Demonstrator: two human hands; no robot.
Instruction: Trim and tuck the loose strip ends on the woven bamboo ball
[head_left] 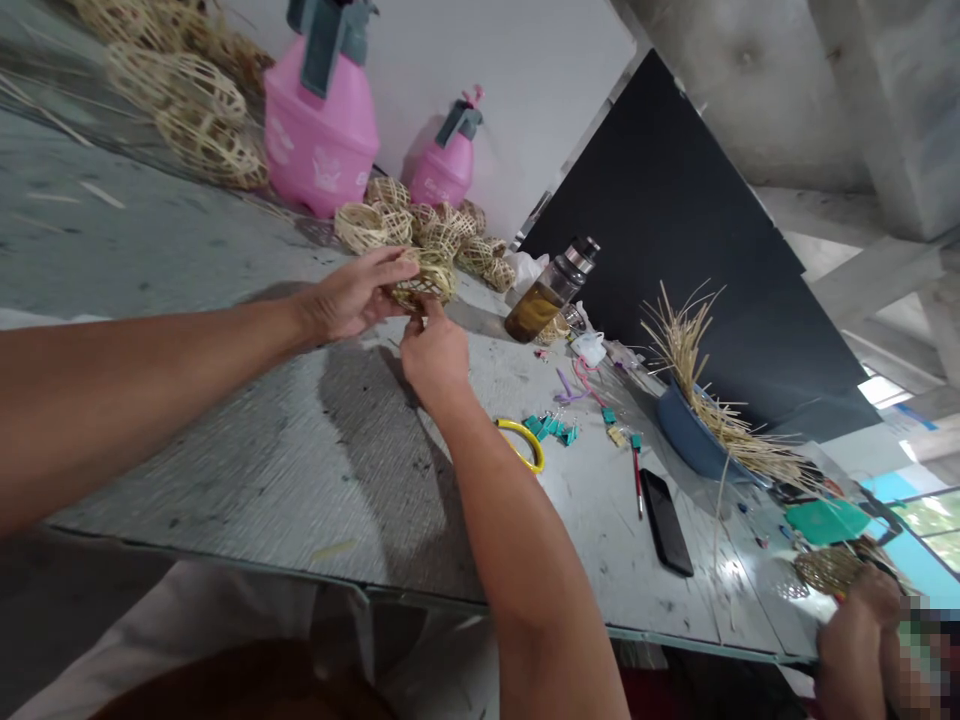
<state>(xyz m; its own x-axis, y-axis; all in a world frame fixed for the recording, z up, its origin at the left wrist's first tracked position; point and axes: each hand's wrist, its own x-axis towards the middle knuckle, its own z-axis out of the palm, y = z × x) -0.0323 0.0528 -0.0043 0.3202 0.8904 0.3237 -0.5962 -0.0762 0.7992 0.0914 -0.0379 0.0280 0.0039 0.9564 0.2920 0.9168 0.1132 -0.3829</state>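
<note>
Both my hands reach out over a grey table (pixel 247 470) to a small woven rattan ball (pixel 429 280). My left hand (pixel 352 296) grips the ball from the left, fingers curled over its top. My right hand (pixel 435 352) pinches its lower edge from below. The ball sits at the front of a cluster of similar woven balls (pixel 420 228), just above the tabletop.
Two pink spray bottles (pixel 321 130) (pixel 448 165) stand behind the cluster. More woven balls (pixel 196 110) lie at the far left. A brown bottle (pixel 547 292), yellow ring (pixel 523 440), teal clips (pixel 553 428), black phone (pixel 666 520) and blue bowl of strips (pixel 694 440) lie right. Another person's hand (pixel 862 620) is at the lower right.
</note>
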